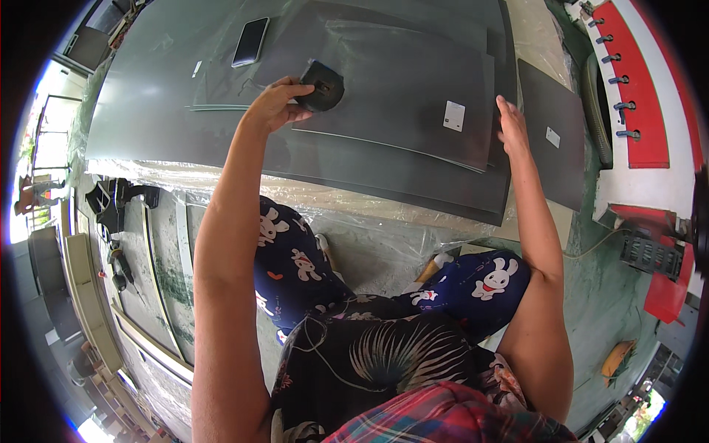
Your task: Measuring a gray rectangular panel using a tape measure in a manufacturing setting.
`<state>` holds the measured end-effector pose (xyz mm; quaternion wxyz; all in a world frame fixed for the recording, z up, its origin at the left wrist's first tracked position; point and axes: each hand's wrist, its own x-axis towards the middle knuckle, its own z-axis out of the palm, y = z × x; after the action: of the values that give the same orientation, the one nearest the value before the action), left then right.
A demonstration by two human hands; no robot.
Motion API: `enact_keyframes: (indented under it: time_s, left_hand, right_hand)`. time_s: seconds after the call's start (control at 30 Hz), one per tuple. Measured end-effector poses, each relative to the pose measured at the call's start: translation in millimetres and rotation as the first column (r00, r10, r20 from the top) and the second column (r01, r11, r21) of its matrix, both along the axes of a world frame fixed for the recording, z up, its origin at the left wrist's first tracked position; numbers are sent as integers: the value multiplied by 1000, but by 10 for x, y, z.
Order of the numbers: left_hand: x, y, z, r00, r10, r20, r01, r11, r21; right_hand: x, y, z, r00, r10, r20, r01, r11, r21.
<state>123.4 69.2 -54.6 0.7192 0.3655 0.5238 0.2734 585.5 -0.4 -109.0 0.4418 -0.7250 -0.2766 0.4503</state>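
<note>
"Head view: how far along was the work?"

"Partway at most, I'd judge. The grey sheets (399,92) lay overlapped on the surface (148,125), stopping just short of its right edge, and their borders were not squared up."

"And the hands?"

"The left hand (279,105) gripped a black case (323,94) between thumb and fingers, at the left part of those sheets, in from the near edge. It looked like a tape measure, though the view was too soft to be sure. The right hand (513,129) was open, with nothing visible in it, by the right edge; whether it touched anything, I couldn't tell."

"What was done, then, and what was left?"

"The sheets were laid out, with a white label (454,116) on the top one. I saw no tape drawn out between the hands, so any measuring seemed left to do. The phone (251,42) lay farther from the near edge, untouched."
</note>
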Motion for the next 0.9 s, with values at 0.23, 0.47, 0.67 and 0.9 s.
enact_keyframes:
  time_s: [0.23,0.47,0.67,0.9]
  left_hand:
    - [485,-186,411,976,-214,-36,216,952,218]
    - [884,-342,397,849,-509,-140,528,821,216]
    - [1070,-457,501,920,-390,-36,389,901,192]
    - [1131,-448,412,956,-292,35,292,956,-1]
  right_hand:
    - [-622,-17,800,925,318,209,-376,848,375]
    - [-1111,-157,1003,734,638,234,-669,618,413]
    - [-1131,-207,974,699,695,171,-700,614,364]
    - [-1142,-210,801,684,729,23,-671,617,411]
